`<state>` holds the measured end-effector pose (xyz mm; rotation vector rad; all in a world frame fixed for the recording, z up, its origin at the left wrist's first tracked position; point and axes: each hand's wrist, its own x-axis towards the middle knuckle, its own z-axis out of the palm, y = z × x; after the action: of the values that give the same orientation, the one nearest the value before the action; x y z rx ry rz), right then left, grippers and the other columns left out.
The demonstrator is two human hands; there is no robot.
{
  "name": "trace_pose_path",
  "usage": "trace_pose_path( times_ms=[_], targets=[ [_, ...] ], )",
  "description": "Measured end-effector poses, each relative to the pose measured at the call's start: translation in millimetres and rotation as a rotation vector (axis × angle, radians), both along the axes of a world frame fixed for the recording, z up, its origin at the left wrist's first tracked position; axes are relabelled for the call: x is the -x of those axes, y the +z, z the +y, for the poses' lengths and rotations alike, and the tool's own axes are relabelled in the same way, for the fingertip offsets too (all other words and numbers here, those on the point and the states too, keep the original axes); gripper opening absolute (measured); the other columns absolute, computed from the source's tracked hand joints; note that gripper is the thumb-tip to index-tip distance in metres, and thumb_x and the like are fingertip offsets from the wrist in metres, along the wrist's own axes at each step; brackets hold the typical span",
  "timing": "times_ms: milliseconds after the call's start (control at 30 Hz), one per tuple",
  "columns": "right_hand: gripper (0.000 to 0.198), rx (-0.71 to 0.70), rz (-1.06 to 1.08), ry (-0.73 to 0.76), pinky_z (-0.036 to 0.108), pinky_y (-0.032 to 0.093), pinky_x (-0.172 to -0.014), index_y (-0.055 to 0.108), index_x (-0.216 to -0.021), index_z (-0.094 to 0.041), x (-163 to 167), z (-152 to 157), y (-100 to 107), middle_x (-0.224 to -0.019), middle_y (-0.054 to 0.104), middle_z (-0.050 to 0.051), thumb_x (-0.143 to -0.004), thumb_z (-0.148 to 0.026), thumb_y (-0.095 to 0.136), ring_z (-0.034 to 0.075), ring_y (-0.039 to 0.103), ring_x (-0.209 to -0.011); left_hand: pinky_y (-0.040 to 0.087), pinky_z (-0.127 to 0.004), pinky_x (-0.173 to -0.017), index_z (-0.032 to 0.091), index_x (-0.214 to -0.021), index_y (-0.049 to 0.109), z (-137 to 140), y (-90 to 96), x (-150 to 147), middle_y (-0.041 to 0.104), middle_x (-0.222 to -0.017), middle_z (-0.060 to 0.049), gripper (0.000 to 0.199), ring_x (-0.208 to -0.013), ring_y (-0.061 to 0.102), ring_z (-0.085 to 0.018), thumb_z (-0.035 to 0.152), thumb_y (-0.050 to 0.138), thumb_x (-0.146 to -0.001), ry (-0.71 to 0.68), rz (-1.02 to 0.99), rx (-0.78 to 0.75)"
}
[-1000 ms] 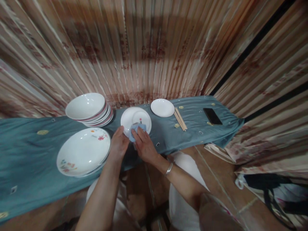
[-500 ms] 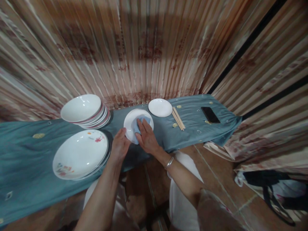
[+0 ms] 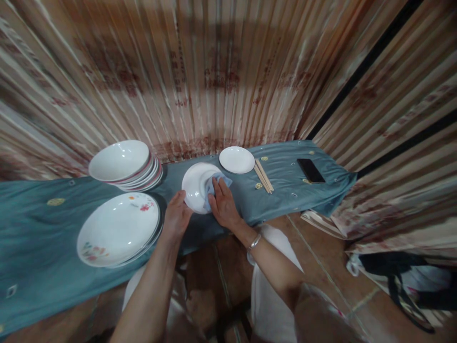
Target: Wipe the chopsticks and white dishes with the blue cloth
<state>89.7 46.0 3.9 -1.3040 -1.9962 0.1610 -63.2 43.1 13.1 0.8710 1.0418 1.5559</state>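
Note:
A small white plate (image 3: 195, 183) is held up over the front part of the cloth-covered table. My left hand (image 3: 176, 215) grips its lower left edge, thumb on the rim and the other fingers hidden beneath. With my right hand (image 3: 223, 204) I press a light blue cloth (image 3: 209, 190) against the right side of the plate. The fingers lie over the cloth, and part of it sticks out past the rim. A silver bracelet circles my right wrist. Just behind and to the right, another white plate (image 3: 237, 159) with a dark rim lies on the table.
Stacked bowls (image 3: 119, 161) stand at the back left, with large flowered plates (image 3: 119, 228) in front. Chopsticks (image 3: 263, 176) lie right of the dark-rimmed plate, and a black phone (image 3: 311, 170) is farther right. Pleated curtains (image 3: 214, 85) hang behind the table (image 3: 32, 228).
My right hand and the blue cloth have slid from the middle of the small plate to its right edge. My left hand keeps its hold on the rim.

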Motion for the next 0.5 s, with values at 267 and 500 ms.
trace_pose_path(
  times_ms=[267, 500],
  targets=[
    [0.056, 0.034, 0.001, 0.025, 0.048, 0.031, -0.112, 0.036, -0.141, 0.001, -2, -14, -6, -0.144, 0.039, 0.026, -0.098, -0.035, 0.028, 0.029, 0.029, -0.14, 0.052, -0.037, -0.079, 0.018, -0.097, 0.063, 7, -9.0, 0, 0.066, -0.1, -0.011, 0.022, -0.095, 0.061, -0.025, 0.034, 0.059, -0.083, -0.012, -0.028, 0.023],
    [0.054, 0.022, -0.014, 0.065, 0.048, 0.032, -0.111, 0.038, -0.14, 0.001, 0, -28, -8, -0.144, 0.039, 0.026, -0.098, -0.033, 0.03, 0.029, 0.031, -0.139, 0.053, -0.035, -0.074, 0.02, -0.089, 0.062, 4, -3.8, 1, 0.067, -0.091, -0.01, 0.021, -0.09, 0.063, -0.023, 0.038, 0.058, -0.081, -0.003, 0.001, -0.028]
  ],
)
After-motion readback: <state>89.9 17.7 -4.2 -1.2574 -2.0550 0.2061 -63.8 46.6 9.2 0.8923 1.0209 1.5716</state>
